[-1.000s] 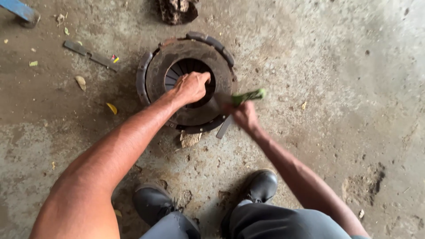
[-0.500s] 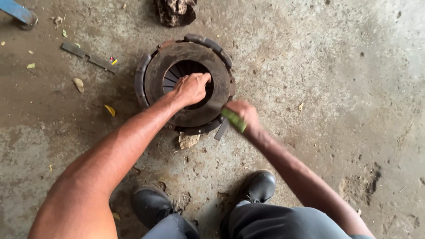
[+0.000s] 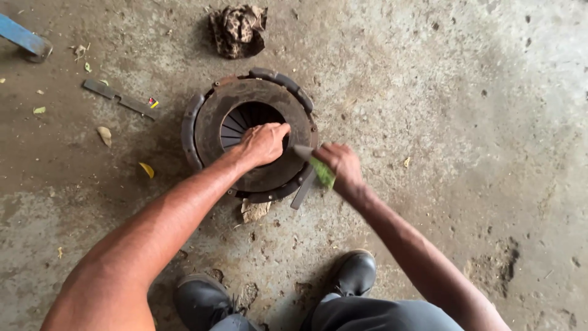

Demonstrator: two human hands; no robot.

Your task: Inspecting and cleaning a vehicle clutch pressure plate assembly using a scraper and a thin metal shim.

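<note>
A round, rusty metal clutch cover (image 3: 208, 116) lies flat on the concrete floor, with a dark centre opening showing radial fingers. My left hand (image 3: 262, 143) rests on its inner rim, fingers curled over the edge of the opening. My right hand (image 3: 340, 165) is at the cover's right edge, closed around a tool with a green handle (image 3: 323, 173); its tip touches the rim. A flat dark metal bar (image 3: 302, 191) sticks out from under the cover just below that hand.
A crumpled dark rag (image 3: 237, 29) lies beyond the cover. A flat metal strip (image 3: 120, 98) and a blue bar (image 3: 24, 38) sit at the far left, with scattered leaves. My two black shoes (image 3: 352, 273) stand near the bottom edge.
My right hand has swung the green-handled tool from pointing out to the right down onto the cover's right rim. My left hand stays on the inner rim.
</note>
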